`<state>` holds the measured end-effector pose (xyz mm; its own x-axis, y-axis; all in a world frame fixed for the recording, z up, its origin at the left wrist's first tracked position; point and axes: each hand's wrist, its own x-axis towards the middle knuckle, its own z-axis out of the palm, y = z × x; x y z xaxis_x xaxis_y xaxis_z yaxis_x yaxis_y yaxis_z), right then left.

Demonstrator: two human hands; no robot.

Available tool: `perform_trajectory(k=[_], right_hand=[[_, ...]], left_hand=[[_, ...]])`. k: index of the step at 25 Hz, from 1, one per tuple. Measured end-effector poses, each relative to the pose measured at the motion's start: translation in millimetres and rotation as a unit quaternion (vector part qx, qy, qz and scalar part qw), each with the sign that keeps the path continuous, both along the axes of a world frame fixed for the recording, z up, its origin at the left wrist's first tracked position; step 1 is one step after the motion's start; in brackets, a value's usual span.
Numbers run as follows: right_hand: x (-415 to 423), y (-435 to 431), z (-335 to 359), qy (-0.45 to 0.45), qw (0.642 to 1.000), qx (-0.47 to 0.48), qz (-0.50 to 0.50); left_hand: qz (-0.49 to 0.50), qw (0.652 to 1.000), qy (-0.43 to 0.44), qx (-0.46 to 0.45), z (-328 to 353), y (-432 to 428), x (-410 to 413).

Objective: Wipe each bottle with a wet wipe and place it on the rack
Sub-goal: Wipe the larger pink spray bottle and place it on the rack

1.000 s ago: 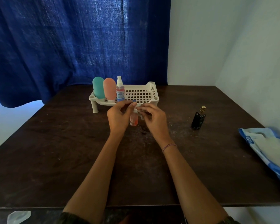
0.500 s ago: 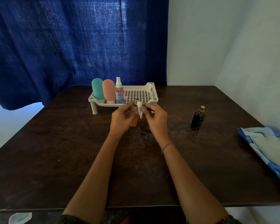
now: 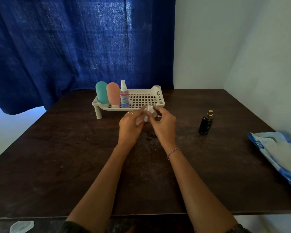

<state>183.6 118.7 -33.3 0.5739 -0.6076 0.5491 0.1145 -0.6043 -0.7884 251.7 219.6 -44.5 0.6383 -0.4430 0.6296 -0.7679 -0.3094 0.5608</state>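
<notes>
Dark brown wood, the counter (image 3: 65, 157) carries everything in the head view. Above its middle the left hand (image 3: 130, 127) has its grip curled round a small clear bottle (image 3: 140, 120). Fingers hide most of it, so its long axis is hard to read; its top seems to point up and away, toward the rack. The right hand (image 3: 165, 126) has its grip pinching a crumpled wet wipe (image 3: 149, 109) against the bottle's upper end. The white rack (image 3: 159, 94) stands just beyond both hands, its near rim right behind the wipe. A teal bottle (image 3: 101, 91), a pink bottle (image 3: 113, 94) and a spray bottle (image 3: 124, 97) stand upright in a row on its left part. The grid of its right part lies straight ahead of the held bottle. Placing looks like a short reach forward, and the left hand is the one carrying. A black bottle (image 3: 206, 124) stands well off to the right, nearer the right hand, likely next.
</notes>
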Motion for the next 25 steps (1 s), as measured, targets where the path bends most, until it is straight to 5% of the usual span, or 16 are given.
perform_trajectory(k=[5, 10, 12, 20, 25], right_hand=[[-1, -4, 0, 0.025, 0.999, -0.018, -0.017], [-1, -19, 2, 0.039, 0.963, 0.234, 0.131], [0, -21, 0, 0.031, 0.95, 0.265, 0.163], [-2, -11, -2, 0.04, 0.998, -0.025, 0.046], [-2, -11, -4, 0.012, 0.999, 0.009, 0.036]], left_hand=[[0.01, 0.999, -0.03, 0.035, 0, -1, -3], [0.034, 0.999, -0.011, 0.026, 0, 1, 7], [0.038, 0.999, -0.005, 0.022, 1, 2, 8], [0.004, 0.995, -0.094, 0.036, 6, 7, -4], [-0.02, 0.991, -0.119, 0.055, 3, 5, -6]])
